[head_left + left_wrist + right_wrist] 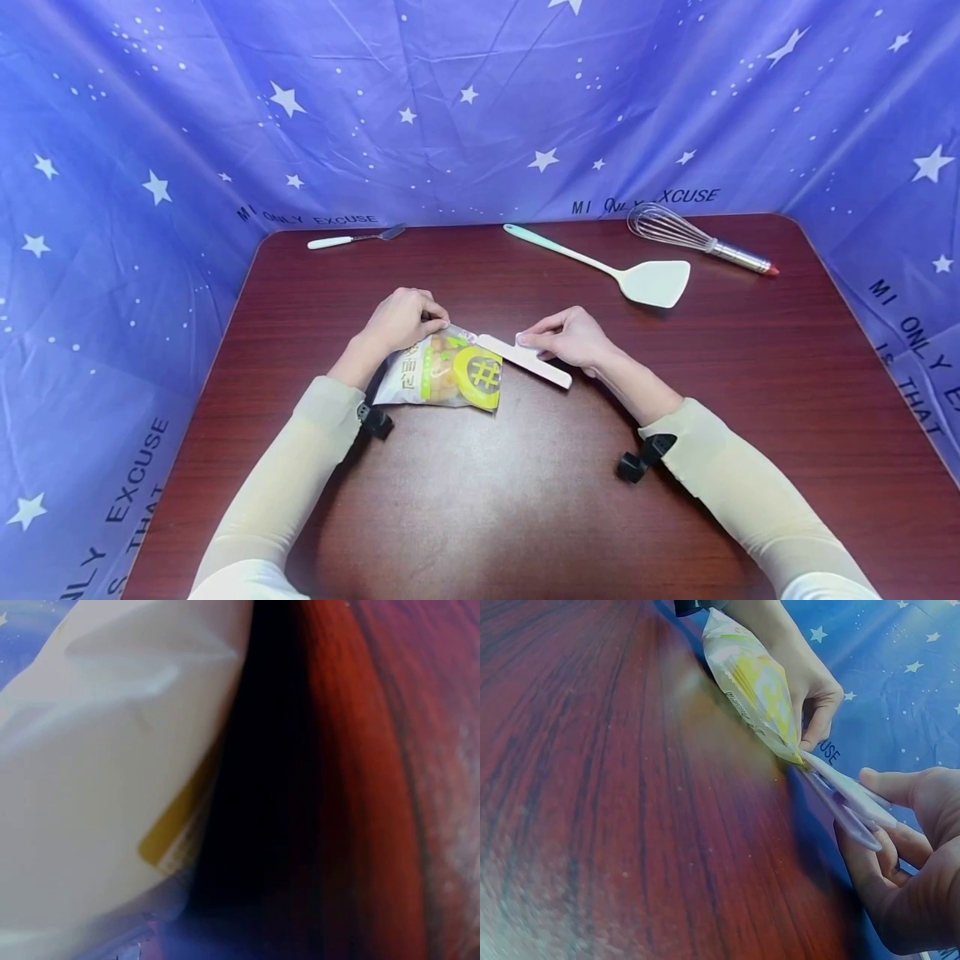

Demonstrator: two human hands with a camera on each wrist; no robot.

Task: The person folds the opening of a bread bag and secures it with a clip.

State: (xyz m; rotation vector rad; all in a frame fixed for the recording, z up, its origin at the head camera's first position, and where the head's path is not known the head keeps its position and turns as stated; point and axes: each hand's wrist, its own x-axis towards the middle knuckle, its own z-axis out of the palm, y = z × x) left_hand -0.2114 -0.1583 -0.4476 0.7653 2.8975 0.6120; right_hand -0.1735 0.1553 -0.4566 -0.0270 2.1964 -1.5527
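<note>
My left hand [407, 319] pinches the top edge of a white, yellow and green food bag [442, 377], with round tan pieces showing through its clear part. In the left wrist view the bag's pale back [112, 772] fills the left side, and the hand is out of sight. My right hand [573, 337] pinches a long pale bag clip [551, 371] between thumb and fingers. From the right wrist, the clip's two arms [855, 796] stand apart at the near end, and its far end meets the bag's corner [791, 750].
Along the back of the dark red table [480, 517] lie a small white-handled fork-like utensil [333, 242], a pale green spatula [654, 283] and a wire whisk [712, 243]. Blue star-patterned cloth [465, 150] hangs behind and at both sides.
</note>
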